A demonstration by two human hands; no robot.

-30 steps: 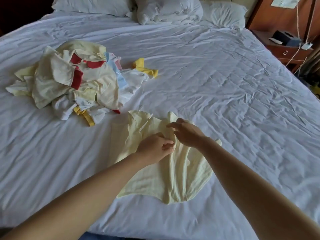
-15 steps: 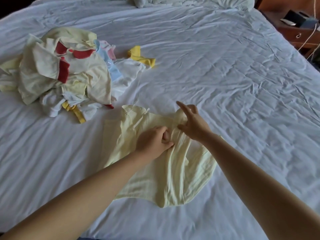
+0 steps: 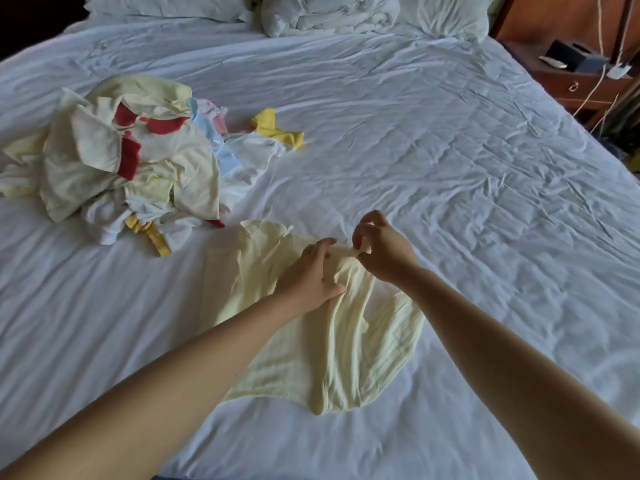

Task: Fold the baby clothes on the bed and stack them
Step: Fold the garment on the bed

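A pale yellow baby garment (image 3: pixel 332 348) lies spread and rumpled on the white bed sheet (image 3: pixel 450 188) in front of me. My left hand (image 3: pixel 311 277) rests on its upper part with fingers extended, pressing the cloth down. My right hand (image 3: pixel 384 247) pinches a small white tie at the garment's top edge between thumb and fingers. A heap of unfolded baby clothes (image 3: pixel 131 161) in cream, red, blue, pink and yellow sits at the left of the bed.
Pillows (image 3: pixel 329 12) line the head of the bed. A wooden nightstand (image 3: pixel 575 77) with a dark box, a remote and hanging cables stands at the far right. Wrinkled sheet stretches to the right of the garment.
My left hand has uncurled and now lies flatter on the garment. My right hand, which had a finger stretched out, has closed into a pinch on the tie.
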